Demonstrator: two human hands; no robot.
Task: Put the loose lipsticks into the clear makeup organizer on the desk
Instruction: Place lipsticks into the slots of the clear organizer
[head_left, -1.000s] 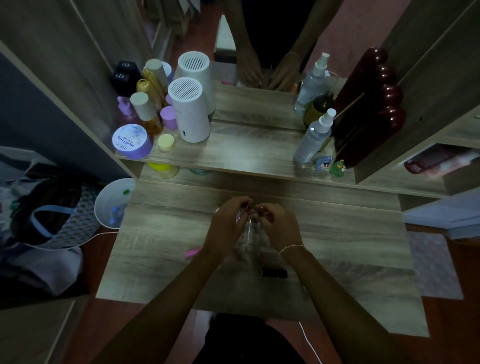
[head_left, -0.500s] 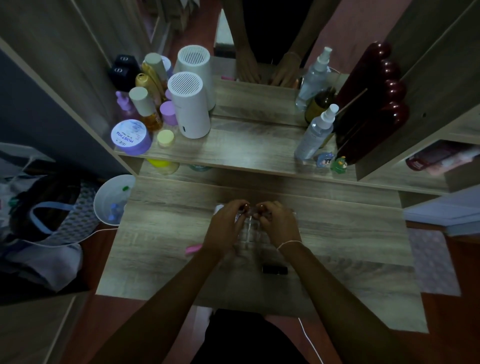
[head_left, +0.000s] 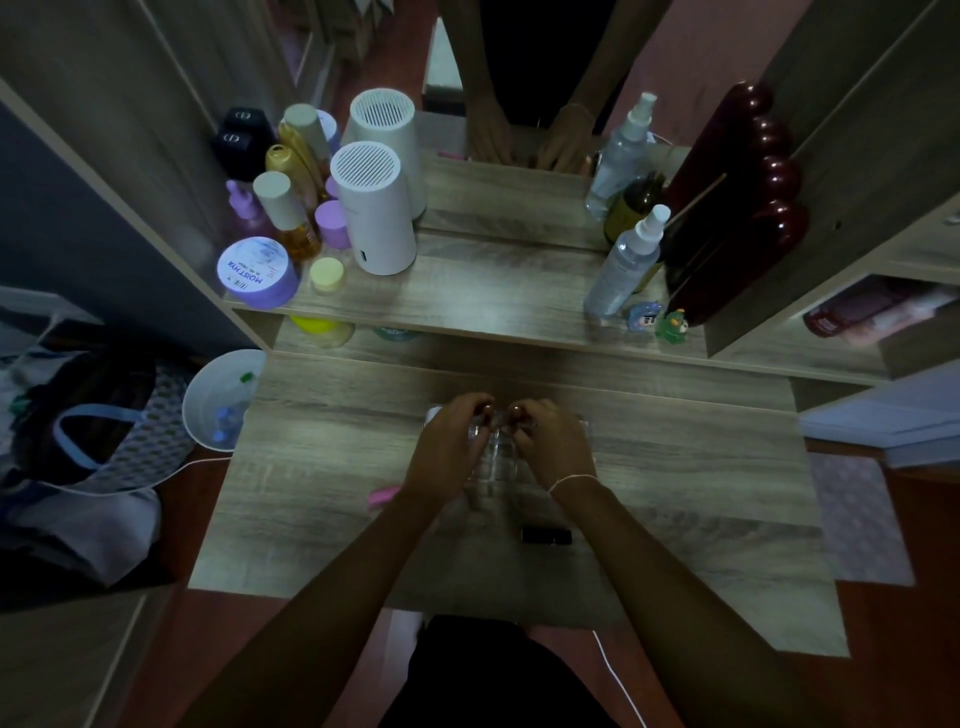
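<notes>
1. Both hands meet over the clear makeup organizer (head_left: 496, 460), which stands about midway across the wooden desk (head_left: 332, 447), nearer its back edge than its front.
2. The left hand (head_left: 447, 449) curls over the organizer's left side, fingers bent inward; what they pinch, if anything, cannot be told in the dim light.
3. The right hand (head_left: 553, 447) curls over the right side, a thin white string at its wrist; whether its fingers press on something cannot be told either.
4. The fingertips of both hands nearly touch above the organizer's back part.
5. A black lipstick (head_left: 546, 535) lies flat on the desk just in front of the organizer, under the right forearm.
6. A pink lipstick (head_left: 383, 494) lies beside the left wrist, to the organizer's left.
7. On the raised shelf behind stand a white cylindrical device (head_left: 375, 208), a purple cream jar (head_left: 257, 272) at the shelf's left front corner, and a clear spray bottle (head_left: 626, 262) toward the right.
</notes>
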